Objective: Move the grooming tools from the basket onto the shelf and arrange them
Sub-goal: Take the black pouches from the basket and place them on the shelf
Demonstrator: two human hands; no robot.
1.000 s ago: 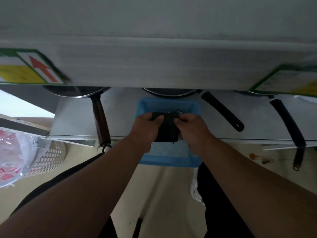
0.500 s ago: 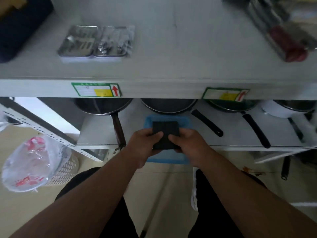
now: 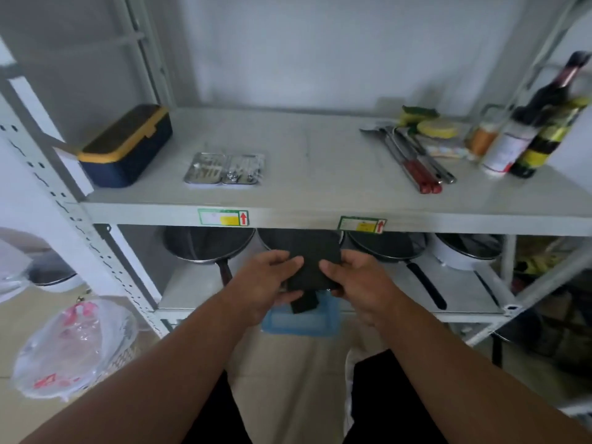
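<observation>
- Two bare forearms are reaching forward from the bottom edge, over dark trousers and a pale tiled floor.
- A round white perforated bin [image 3: 77, 347] lined with clear plastic is standing on the floor at lower left, beside the rack's upright.
- The left hand [image 3: 266, 283] is gripping the left edge of a flat black rectangular pouch [image 3: 312, 264], thumb on top, fingers curled beneath.
- The right hand [image 3: 358, 283] is pinching the pouch's right edge the same way; the pouch is hanging in the air between both hands, in front of the lower shelf level and below the upper board.
- A blue plastic basket [image 3: 301, 322] is sitting at the front edge of the lower shelf, directly under the pouch; its contents are hidden by the hands.
- Several dark frying pans [image 3: 208, 248] with long black handles are lying in a row along the lower shelf behind the basket.
- The grey metal upper shelf [image 3: 320, 174] is carrying an open silver manicure set [image 3: 226, 169] left of centre, tools laid flat inside.
- A navy box with a yellow lid [image 3: 128, 145] is resting at the shelf's left end.
- Long metal utensils with red handles [image 3: 413, 155] are lying to the right, with a yellow sponge [image 3: 437, 128] behind them.
- Dark and white bottles [image 3: 541, 123] are standing at the far right end.
</observation>
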